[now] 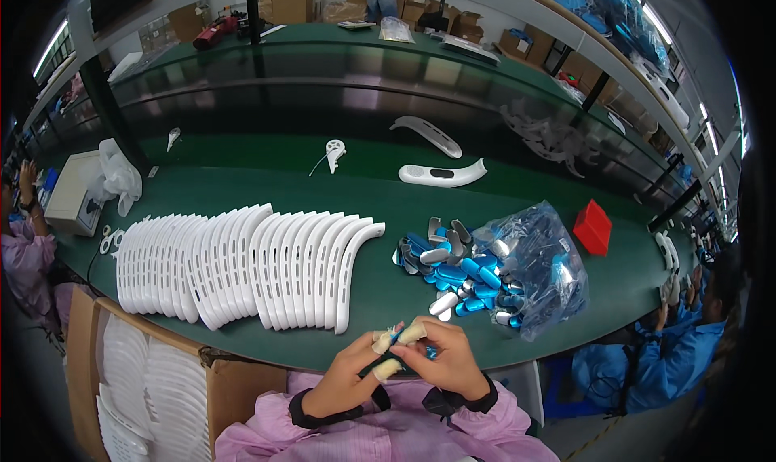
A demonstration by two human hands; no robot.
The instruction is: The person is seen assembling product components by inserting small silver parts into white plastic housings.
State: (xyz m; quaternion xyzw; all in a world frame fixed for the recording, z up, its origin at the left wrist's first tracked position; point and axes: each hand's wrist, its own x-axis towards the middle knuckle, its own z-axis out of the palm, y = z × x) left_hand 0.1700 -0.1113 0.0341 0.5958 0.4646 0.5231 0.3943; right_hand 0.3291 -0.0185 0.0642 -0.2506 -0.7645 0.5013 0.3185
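Note:
My left hand (347, 379) and my right hand (447, 360) meet at the table's near edge, with pale finger cots on several fingertips. Pinched between their fingers is a small shiny blue piece (396, 338), mostly hidden. It resembles the blue oval covers (451, 274) piled just beyond my right hand, some showing silvery or dark sides. A clear plastic bag (551, 280) lies against the pile, with more covers in it. Left of the pile, a long row of curved white slotted housings (319, 272) stands packed side by side.
An open carton (225, 397) of white housings stands at lower left. A red bin (593, 227) sits at right. Two curved housings (443, 173) and a white part with a wire (334, 155) lie farther back. Co-workers sit on both sides, one in a blue sleeve (675, 365).

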